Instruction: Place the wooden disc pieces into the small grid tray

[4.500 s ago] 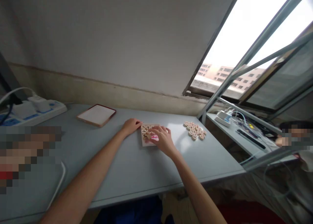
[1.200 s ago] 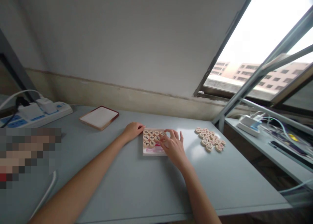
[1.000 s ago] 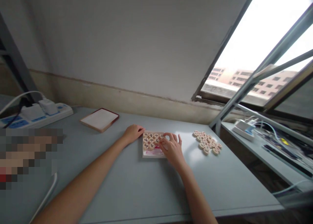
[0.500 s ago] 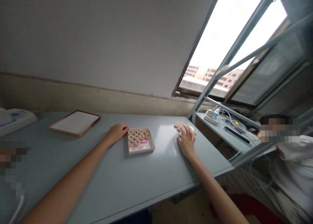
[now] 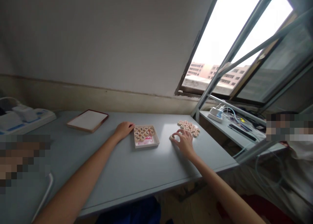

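Round wooden Chinese chess pieces with dark characters lie in rows in a shallow white box, whose pink-marked floor shows at the front. My left hand rests on the desk at the box's far left corner, fingers curled together. Whether its hidden fingertips grip the box edge is unclear. To the right of the box, my right hand pinches a single chess piece between thumb and forefinger, low over the desk. Behind that hand lies a loose cluster of chess pieces with reddish characters, partly covered by its fingers.
A flat white lid with a reddish-brown rim lies on the desk at left, near a white power strip. A metal bed-frame post rises at right. Beyond it are a second desk with cables and another person.
My right hand has drawn back leftward from the cluster and now pinches one piece. More of the cluster shows. My left hand stays by the box; the view has shifted slightly.
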Available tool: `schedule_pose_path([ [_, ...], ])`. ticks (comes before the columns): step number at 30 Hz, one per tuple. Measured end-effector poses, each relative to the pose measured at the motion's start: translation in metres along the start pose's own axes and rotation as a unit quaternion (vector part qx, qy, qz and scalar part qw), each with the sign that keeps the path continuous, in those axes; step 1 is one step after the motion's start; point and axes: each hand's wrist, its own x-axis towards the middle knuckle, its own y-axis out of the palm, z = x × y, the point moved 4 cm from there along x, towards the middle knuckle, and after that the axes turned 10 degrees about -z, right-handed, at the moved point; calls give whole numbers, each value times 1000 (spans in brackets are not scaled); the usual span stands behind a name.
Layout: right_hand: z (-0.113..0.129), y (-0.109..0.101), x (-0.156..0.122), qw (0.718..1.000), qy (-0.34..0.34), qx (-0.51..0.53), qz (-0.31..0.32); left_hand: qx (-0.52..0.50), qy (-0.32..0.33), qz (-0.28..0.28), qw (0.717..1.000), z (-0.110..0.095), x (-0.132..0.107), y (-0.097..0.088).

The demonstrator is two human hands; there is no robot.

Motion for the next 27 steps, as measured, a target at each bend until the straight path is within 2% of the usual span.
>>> schedule_pose_path([
  [3, 22, 1, 8, 995, 82, 56, 3, 3, 4, 0, 1000, 0, 0, 0],
  [5, 44, 2, 15, 990, 91, 106, 10, 5, 4, -1, 1000, 0, 0, 1],
  [8, 82, 7, 23, 988, 7, 144, 57, 1, 5, -5, 1000, 1, -1, 1],
  [11, 108, 15, 28, 984, -82, 117, 108, -5, 3, -7, 1000, 1, -1, 0],
  [14, 112, 19, 32, 984, -106, 83, 118, -14, 8, -8, 1000, 1, -2, -1],
  [20, 108, 9, 27, 984, -160, 44, 72, -20, 1, -1, 1000, 1, -1, -1],
  [23, 115, 8, 21, 980, -178, 47, 77, -16, -2, 4, 1000, 1, 0, 0],
  [25, 119, 9, 19, 978, -184, 55, 80, -10, 0, 6, 1000, 1, 0, 1],
  [27, 116, 6, 20, 982, -172, 47, 58, -6, 2, 5, 1000, 1, 0, 1],
])
